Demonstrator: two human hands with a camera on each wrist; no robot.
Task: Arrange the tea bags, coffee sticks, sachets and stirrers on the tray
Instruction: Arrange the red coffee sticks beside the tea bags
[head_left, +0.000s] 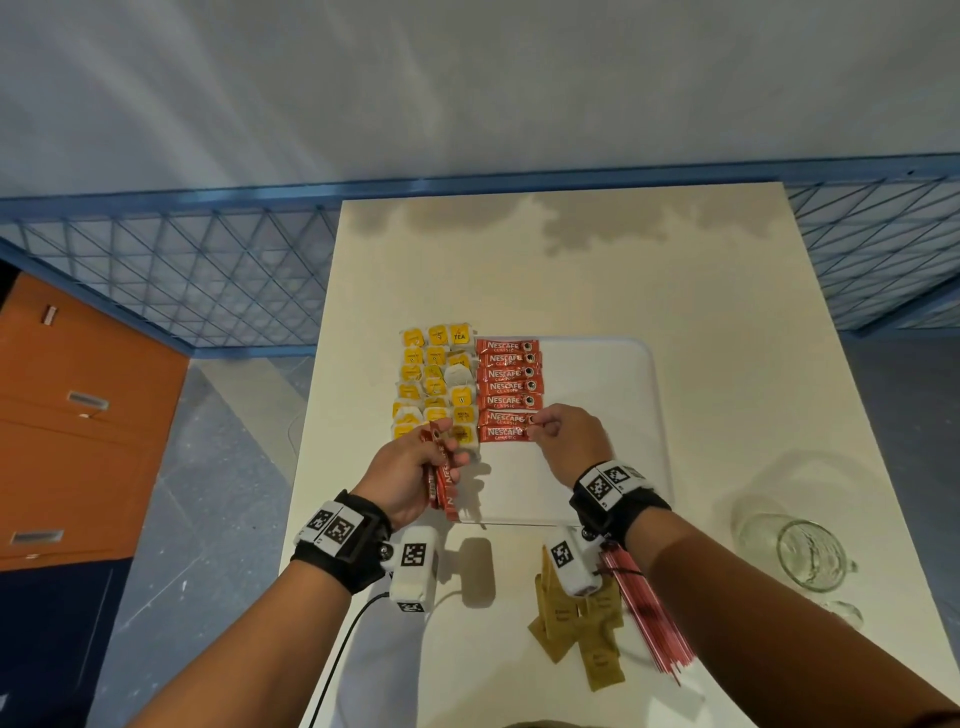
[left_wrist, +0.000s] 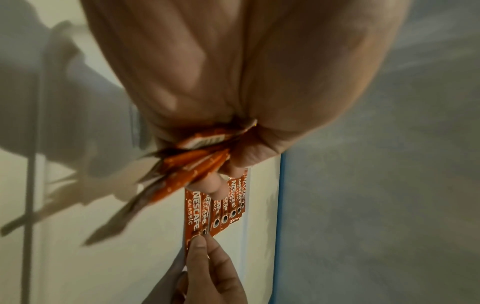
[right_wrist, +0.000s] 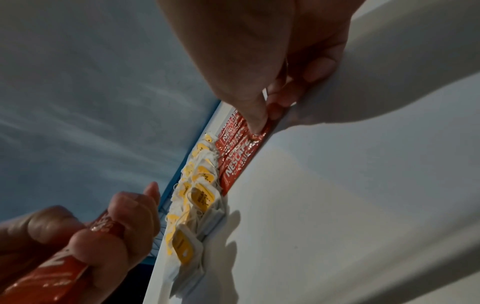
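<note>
Tray (head_left: 613, 415), white with rounded corners, sits mid-frame on the cream table (head_left: 727, 312) in the head view. Tea bags (head_left: 436, 384) with yellow tags fill the tray's left edge in three rough columns. Just right of them, a column of red coffee sticks (head_left: 508, 387), seven by my count, each lying with its long axis left-to-right across the frame, stacked edge to edge from top toward bottom. Right hand (head_left: 569, 441) pinches the right end of one of the two lowest sticks between thumb and forefinger; other fingers curled, and which of the two it grips is hard to tell. Right wrist view shows the fingertips (right_wrist: 255, 125) pressed on the foil end. Left hand (head_left: 410, 467) is closed around a bundle of spare sticks (head_left: 441, 478), held roughly upright in frame, at the lower left corner of the tray, over the nearest tea bags. Brown sachets (head_left: 576, 629) and a sheaf of red stirrers (head_left: 649, 618) lie off the tray on the table, lower centre, under the right forearm. A glass jar (head_left: 810, 551) lies at lower right. Judgement: coffee column is mid-fill; the next stick belongs directly below the last one, so it must turn from the bundle's upright lie to the left-right axis. The open slot lies between both hands; right hand is nearer and free to take it once it lets go.
</note>
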